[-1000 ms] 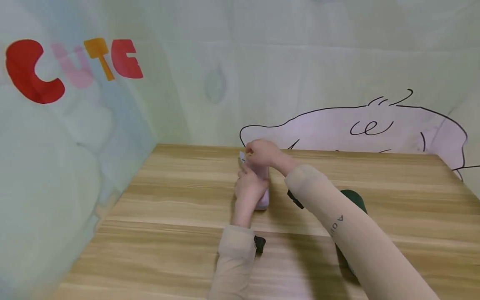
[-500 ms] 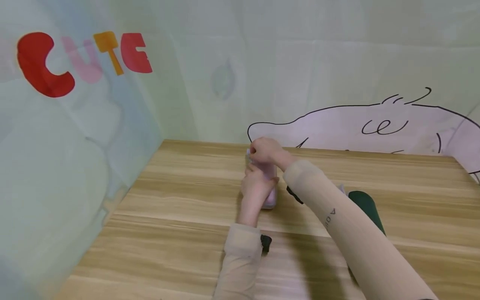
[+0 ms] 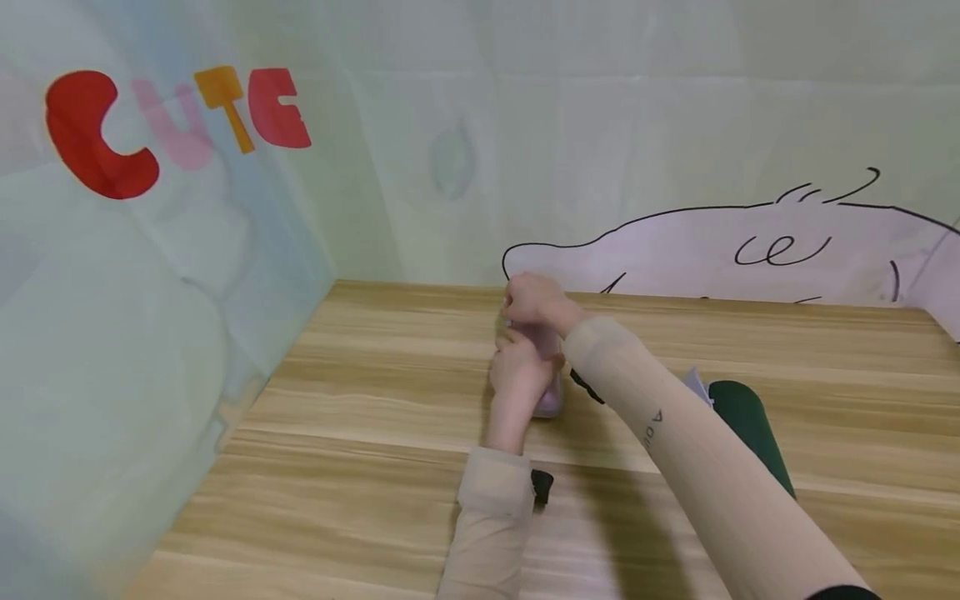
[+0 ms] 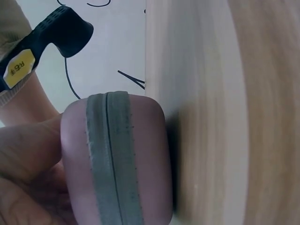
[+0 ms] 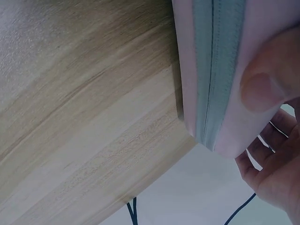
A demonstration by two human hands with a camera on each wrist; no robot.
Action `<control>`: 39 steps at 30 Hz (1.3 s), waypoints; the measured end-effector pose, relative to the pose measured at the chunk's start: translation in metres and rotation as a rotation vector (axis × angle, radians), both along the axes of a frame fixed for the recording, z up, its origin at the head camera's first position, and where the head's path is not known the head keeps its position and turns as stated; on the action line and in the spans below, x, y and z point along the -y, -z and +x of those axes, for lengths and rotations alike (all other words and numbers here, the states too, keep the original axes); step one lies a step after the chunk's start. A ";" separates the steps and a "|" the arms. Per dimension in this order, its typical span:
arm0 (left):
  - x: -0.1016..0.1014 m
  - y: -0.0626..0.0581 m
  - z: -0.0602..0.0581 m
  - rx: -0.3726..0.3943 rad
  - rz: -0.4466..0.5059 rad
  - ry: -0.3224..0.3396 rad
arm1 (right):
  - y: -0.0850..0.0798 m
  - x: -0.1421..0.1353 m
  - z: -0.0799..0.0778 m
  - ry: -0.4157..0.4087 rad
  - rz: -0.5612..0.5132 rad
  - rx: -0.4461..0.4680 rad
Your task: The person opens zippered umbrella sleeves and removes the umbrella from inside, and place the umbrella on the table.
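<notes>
A long pink zip case (image 3: 551, 402) with rounded ends lies on the wooden table near its far edge. In the left wrist view, a grey-green zip band (image 4: 112, 154) runs along the middle of its side, closed where it shows. My left hand (image 3: 517, 371) grips the case from above, its thumb (image 5: 262, 89) on one side. Over the far end of the case, my right hand (image 3: 532, 298) has its fingers curled, pinching at the zip. The zip pull is hidden behind those fingers. In the right wrist view, the right fingers (image 5: 267, 150) curl beyond the case's end.
To the right, a dark green rounded object (image 3: 750, 425) lies partly behind the right sleeve (image 3: 675, 433), with a pale lilac pointed piece (image 3: 696, 383) beside it. A printed cloth backdrop (image 3: 405, 183) rises behind the table (image 3: 360, 400) and along its left.
My right hand stays at the far end of the case. The pale corner that stuck out left of its fingers is now out of sight. The whole head view has shifted slightly.
</notes>
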State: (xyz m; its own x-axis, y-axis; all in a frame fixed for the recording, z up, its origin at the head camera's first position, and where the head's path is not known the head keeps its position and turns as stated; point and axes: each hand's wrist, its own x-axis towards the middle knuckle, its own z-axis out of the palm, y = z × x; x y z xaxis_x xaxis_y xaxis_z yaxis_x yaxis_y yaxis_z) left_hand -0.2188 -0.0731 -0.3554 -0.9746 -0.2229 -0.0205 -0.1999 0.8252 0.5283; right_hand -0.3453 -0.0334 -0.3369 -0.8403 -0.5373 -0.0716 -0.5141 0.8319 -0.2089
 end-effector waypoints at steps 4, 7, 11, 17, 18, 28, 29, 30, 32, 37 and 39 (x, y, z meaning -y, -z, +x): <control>0.001 -0.001 0.000 0.009 0.004 0.003 | -0.001 0.002 0.001 0.021 -0.004 0.017; 0.001 -0.002 0.001 0.015 0.008 -0.001 | -0.001 0.004 0.002 0.032 -0.006 0.031; 0.002 -0.003 0.001 0.042 0.009 -0.003 | 0.000 0.005 0.003 0.047 0.004 0.041; 0.001 -0.004 0.002 0.055 0.021 -0.009 | 0.000 0.006 0.001 0.051 0.028 0.032; 0.001 -0.004 0.002 0.056 0.023 -0.011 | 0.000 0.006 0.001 0.049 0.032 0.030; 0.002 -0.005 0.002 0.053 0.010 -0.006 | 0.001 0.010 -0.001 0.039 0.055 0.008; 0.002 -0.005 0.002 0.055 0.004 -0.006 | 0.001 0.010 -0.001 0.039 0.054 0.003; 0.002 -0.005 0.002 0.057 -0.001 -0.006 | 0.001 0.010 0.000 0.039 0.055 0.000; 0.002 -0.005 0.002 0.060 -0.008 -0.010 | 0.001 0.010 0.000 0.037 0.053 -0.006; 0.002 -0.003 0.001 0.065 -0.029 -0.021 | 0.001 0.010 -0.001 0.027 0.046 0.001; 0.002 -0.004 0.001 0.064 -0.037 -0.015 | 0.000 0.010 -0.001 0.035 0.041 0.010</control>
